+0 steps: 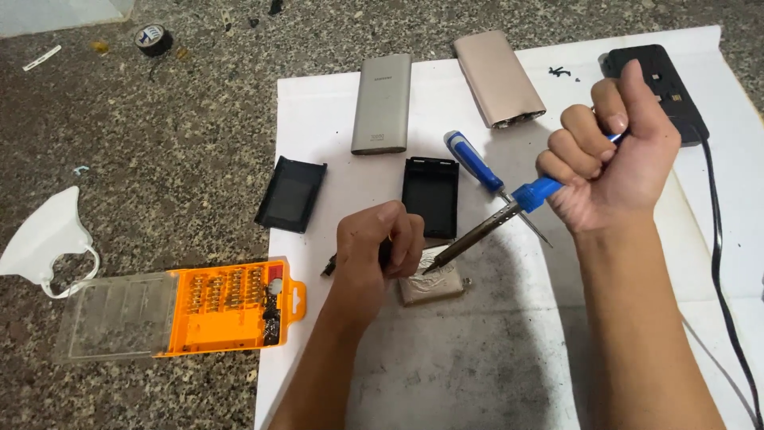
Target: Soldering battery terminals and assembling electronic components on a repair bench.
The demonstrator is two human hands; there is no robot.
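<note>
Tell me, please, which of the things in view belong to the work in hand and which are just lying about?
In use:
right hand gripping the blue soldering iron
left hand gripping a dark tool beside the small silvery part

Lying about:
blue screwdriver
two metal casings
two black covers
orange bit case
tape roll
</note>
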